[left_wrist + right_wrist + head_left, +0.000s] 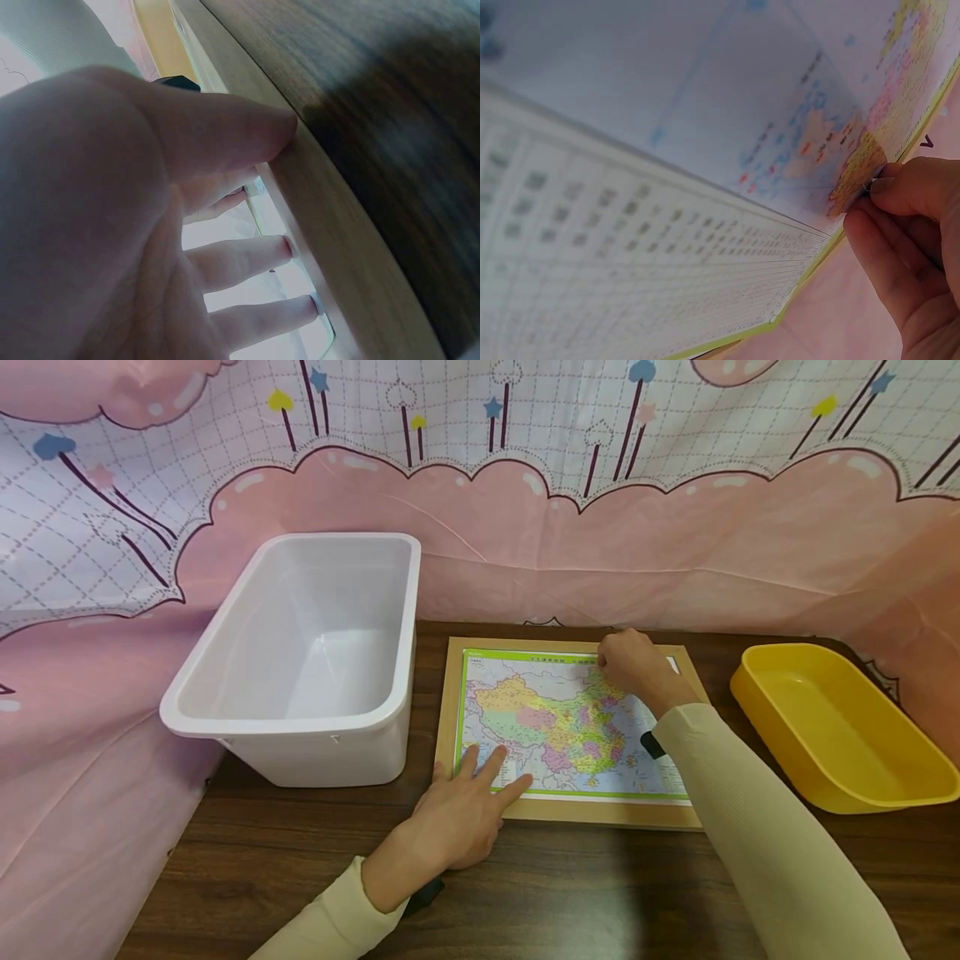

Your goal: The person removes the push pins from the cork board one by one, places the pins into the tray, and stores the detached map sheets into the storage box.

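Note:
A colourful map sheet (pixel 555 718) lies in a flat wooden frame (pixel 570 814) on the dark wood table (pixel 570 893). My left hand (pixel 491 772) rests on the frame's near left corner, with its straight fingers pressing the map's lower left part. From the left wrist, the left hand (pixel 292 187) has its thumb on the wooden frame (pixel 337 225) and its fingers inside the rim. My right hand (pixel 630 664) is at the map's far right part with fingers curled. In the right wrist view the right hand (pixel 877 195) pinches the green-bordered edge of the map sheet (pixel 705 150).
A white plastic bin (pixel 225 610) stands left of the frame, nothing visible inside. A shallow yellow tray (pixel 765 710) sits at the right. A pink cloud-print cloth (pixel 600 543) hangs close behind and along the left side. Bare table lies in front of the frame.

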`<state>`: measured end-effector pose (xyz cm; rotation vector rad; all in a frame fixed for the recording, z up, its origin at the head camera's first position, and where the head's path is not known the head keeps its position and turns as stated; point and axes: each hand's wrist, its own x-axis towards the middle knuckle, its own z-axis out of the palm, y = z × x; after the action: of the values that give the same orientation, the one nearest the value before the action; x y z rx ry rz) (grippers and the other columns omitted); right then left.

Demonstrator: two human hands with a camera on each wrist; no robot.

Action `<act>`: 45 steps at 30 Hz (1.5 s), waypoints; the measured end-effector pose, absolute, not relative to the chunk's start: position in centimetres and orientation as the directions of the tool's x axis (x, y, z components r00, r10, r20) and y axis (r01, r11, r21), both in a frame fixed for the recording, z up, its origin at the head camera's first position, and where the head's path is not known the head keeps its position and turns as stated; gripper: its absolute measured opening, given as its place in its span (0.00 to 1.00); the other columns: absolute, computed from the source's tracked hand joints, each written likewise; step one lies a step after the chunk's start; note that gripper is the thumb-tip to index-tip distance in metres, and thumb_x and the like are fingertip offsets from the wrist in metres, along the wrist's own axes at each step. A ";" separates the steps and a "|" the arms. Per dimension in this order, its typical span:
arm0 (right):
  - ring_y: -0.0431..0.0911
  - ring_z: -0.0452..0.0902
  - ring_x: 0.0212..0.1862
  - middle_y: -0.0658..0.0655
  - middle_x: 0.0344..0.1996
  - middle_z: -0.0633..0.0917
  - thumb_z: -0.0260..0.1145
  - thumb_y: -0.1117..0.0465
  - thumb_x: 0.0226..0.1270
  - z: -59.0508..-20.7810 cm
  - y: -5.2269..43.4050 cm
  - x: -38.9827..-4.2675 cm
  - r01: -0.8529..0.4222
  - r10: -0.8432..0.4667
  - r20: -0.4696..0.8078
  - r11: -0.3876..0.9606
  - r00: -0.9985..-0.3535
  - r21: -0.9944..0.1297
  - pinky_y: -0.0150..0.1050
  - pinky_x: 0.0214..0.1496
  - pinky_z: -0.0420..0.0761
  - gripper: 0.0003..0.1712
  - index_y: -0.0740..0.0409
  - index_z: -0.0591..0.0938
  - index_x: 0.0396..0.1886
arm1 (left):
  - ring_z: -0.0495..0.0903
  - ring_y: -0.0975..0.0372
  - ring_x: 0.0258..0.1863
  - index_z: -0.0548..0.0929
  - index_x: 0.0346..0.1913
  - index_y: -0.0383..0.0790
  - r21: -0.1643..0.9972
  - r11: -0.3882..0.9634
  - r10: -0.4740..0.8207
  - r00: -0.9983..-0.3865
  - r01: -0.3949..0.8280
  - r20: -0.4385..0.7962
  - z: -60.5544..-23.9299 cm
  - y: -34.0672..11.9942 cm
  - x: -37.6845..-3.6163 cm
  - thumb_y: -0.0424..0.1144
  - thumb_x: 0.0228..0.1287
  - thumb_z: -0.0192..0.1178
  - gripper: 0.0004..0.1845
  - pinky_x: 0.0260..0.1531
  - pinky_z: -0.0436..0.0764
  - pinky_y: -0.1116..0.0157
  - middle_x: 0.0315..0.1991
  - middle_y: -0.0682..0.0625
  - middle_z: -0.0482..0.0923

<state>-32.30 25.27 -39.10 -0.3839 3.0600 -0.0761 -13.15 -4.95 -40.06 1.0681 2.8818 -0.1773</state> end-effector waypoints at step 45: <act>0.55 0.79 0.39 0.64 0.39 0.87 0.58 0.71 0.71 -35.3 25.9 -30.2 -0.336 -0.319 0.162 0.937 -0.934 -0.093 0.50 0.46 0.84 0.13 0.66 0.90 0.38 | 0.69 0.41 0.77 0.68 0.81 0.62 -0.054 0.746 0.660 -0.747 0.664 -0.080 -40.2 -5.0 -13.0 0.49 0.78 0.60 0.32 0.57 0.84 0.36 0.82 0.44 0.62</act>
<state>-30.15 25.95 -35.26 -0.5500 3.2336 -0.1973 -13.02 -5.02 -40.22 1.0941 2.8828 -0.1213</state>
